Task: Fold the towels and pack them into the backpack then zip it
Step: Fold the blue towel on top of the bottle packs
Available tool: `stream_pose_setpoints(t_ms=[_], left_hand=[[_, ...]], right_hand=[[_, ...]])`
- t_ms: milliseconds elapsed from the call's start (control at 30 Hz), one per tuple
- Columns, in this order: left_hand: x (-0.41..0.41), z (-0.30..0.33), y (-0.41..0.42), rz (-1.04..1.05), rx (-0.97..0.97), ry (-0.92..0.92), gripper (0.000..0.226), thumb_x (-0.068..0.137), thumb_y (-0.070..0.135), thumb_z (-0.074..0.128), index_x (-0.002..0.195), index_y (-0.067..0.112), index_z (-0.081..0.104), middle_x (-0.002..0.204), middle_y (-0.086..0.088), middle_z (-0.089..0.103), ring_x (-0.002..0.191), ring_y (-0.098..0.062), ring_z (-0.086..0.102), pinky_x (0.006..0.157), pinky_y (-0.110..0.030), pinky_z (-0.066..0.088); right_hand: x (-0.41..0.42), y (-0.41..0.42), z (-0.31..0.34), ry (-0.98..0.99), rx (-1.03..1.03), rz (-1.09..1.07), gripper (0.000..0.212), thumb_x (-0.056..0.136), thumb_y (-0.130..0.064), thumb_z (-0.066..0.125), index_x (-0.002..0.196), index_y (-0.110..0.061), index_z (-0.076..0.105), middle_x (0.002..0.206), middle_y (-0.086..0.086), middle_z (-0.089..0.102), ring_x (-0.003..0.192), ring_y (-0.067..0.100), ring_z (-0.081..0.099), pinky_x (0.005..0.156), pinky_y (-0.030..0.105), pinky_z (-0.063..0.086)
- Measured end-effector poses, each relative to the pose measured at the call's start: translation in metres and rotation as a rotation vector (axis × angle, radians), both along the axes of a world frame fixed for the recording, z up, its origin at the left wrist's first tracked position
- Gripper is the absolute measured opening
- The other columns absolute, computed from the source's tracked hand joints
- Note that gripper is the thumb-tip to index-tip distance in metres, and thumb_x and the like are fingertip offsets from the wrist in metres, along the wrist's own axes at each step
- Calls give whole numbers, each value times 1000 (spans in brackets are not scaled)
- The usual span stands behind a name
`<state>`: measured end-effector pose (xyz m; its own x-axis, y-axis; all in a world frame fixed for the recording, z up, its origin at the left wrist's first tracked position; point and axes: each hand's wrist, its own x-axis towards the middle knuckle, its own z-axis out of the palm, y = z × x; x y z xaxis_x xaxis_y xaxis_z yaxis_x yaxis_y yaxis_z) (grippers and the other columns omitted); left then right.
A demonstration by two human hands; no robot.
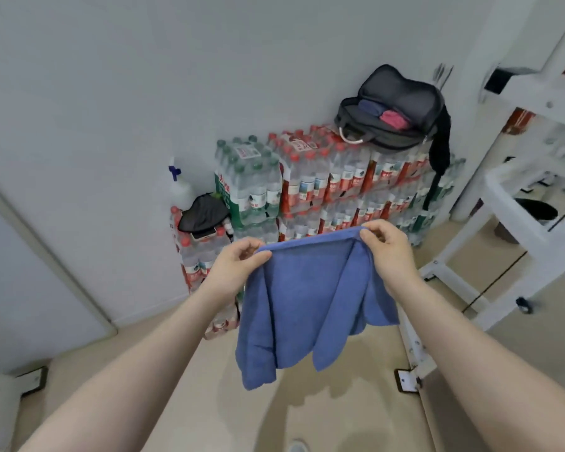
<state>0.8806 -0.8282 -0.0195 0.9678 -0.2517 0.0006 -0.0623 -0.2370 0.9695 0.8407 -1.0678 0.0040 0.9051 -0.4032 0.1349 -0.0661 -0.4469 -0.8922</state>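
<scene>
Blue towel: held up in the air over the floor, in front of the stacked water packs. The top edge is stretched between both hands; the cloth hangs in loose vertical folds, doubled over, with the lower corners dangling free.

Left hand: the towel's upper left corner is pinched between thumb and curled fingers.

Right hand: the upper right corner is gripped, fingers curled over the top edge.

Backpack: dark grey, laid on the top of the stack of bottled-water packs, at the stack's right end against the wall. The main compartment is unzipped and the flap stands open. A dark strap is seen hanging down the stack's right side.

Folded dark blue towel: lodged inside the open compartment, on the left.

Folded pink towel: lodged inside the same compartment, just beside the dark blue one, on the right.

Black cloth item: placed on the lower, left step of the stack.

White spray bottle: stood behind the black item, against the wall.

White frame: positioned to the right of the stack.
</scene>
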Motion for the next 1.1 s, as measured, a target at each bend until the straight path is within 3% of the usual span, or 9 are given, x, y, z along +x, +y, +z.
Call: stream_pose_setpoints(t_ms=[167,267,433,600,700,767,900,1100], left_hand=[[93,13,-44,36,141,-178,19,89,17,58,72,25,57,68,7,51,62,-2,45,60,-14,35],[134,6,-58,36,265,-209,11,88,17,60,76,17,60,71,0,56,63,-1,46,59,-10,35],[214,31,-82,122,196,-277,24,88,17,60,69,32,56,73,16,57,68,2,50,61,-5,36],[308,48,-93,182,315,-456,9,87,15,59,79,19,61,70,17,52,67,-3,47,62,-5,34],[366,54,-97,238,347,-492,8,87,16,60,86,11,66,70,11,52,70,-10,47,62,-5,34],[404,58,-100,265,332,-473,9,87,16,60,86,11,67,67,12,51,65,-6,46,60,-4,35],[471,54,-105,304,358,-449,8,87,17,60,86,13,67,68,13,49,66,-5,45,60,-5,34],[553,59,-113,325,421,-473,10,87,19,61,88,12,68,71,14,45,74,-12,47,62,-6,34]], right_hand=[[97,-50,22,-15,-117,-90,15,91,-15,56,97,-12,69,92,-4,64,87,13,55,79,30,44],[142,-69,15,-14,-185,-104,18,90,-17,57,99,-11,71,103,3,69,97,20,60,87,35,47],[219,-91,12,-57,-197,-146,21,91,-14,55,107,-11,69,113,7,66,105,23,58,83,26,41],[311,-103,23,-114,-287,-133,19,89,-16,56,101,-14,71,104,2,68,96,18,58,78,24,39],[378,-107,33,-114,-192,-140,18,87,-16,58,99,-16,72,102,0,70,94,14,60,80,26,44],[421,-108,41,-105,-143,-122,18,86,-16,59,98,-17,73,103,-1,71,94,12,61,82,26,46],[495,-113,51,-110,-246,-70,21,87,-18,57,101,-13,72,106,1,71,100,16,62,88,28,46],[597,-130,55,-123,-440,-6,22,89,-19,56,104,-13,72,109,5,70,104,22,62,83,25,42]])
